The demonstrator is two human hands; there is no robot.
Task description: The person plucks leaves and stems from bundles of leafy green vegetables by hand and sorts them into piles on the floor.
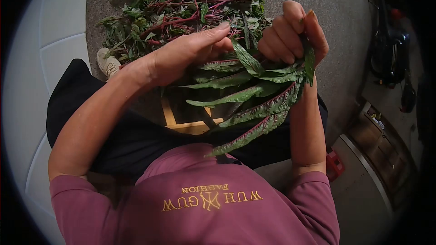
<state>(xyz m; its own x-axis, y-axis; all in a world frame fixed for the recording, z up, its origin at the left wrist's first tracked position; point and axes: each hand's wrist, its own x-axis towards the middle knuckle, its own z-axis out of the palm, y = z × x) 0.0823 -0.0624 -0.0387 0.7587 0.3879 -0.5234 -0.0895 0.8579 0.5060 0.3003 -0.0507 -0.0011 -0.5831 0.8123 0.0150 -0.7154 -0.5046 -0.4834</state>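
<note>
A bunch of long, narrow green leaves with purple-red midribs (263, 106) hangs in front of my lap, tips pointing left and down. My right hand (295, 31) is closed round the stem end of this bunch, fingers curled in and thumb up; a small leaf shows below the thumb. On the other side my left hand (195, 52) is at the upper leaves, thumb straight and fingers bent in behind them. Its fingertips are partly hidden, but it appears to grip the leafy greens. Beyond both hands a heap of leafy greens with red stems (181, 13) lies on the floor.
Speckled grey floor (340, 0) runs ahead and to the right, with pale tiles (61, 13) at left. A wooden frame (193, 127) shows between my legs. At right are a dark machine-like object (390, 50), a red object (335, 165) and a brown panelled surface (379, 138).
</note>
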